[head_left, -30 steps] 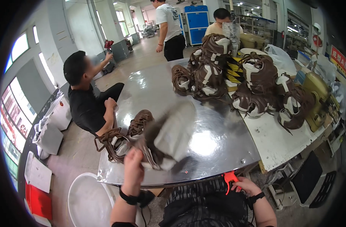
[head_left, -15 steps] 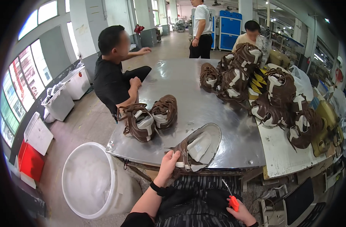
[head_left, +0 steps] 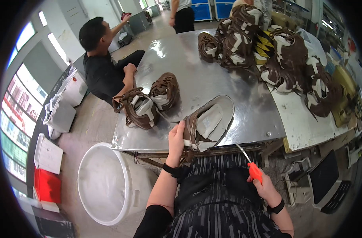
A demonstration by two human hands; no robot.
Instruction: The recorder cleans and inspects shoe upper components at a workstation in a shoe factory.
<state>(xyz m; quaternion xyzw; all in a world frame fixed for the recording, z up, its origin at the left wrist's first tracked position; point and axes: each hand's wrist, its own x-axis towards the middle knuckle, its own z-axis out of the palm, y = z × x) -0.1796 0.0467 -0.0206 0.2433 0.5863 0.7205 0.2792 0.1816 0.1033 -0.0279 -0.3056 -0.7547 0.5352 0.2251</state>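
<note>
My left hand (head_left: 176, 139) grips a brown shoe upper (head_left: 208, 123) by its heel end, holding it over the near edge of the metal table (head_left: 204, 81), grey-white underside up. My right hand (head_left: 263, 185) sits low by my lap and holds a thin tool with an orange handle (head_left: 254, 171), its metal tip pointing up toward the shoe. Two more brown laced uppers (head_left: 151, 101) lie on the table just left of the held one.
A big heap of brown and white uppers (head_left: 276, 55) covers the far right of the table. A person in black (head_left: 103, 65) sits at the table's left side; others stand at the far end. A white bucket (head_left: 103, 182) stands on the floor to my left.
The view has swung left and down. My left hand has kept hold of the upper and brought it nearer the table's edge. My right hand with the orange tool has risen slightly.
</note>
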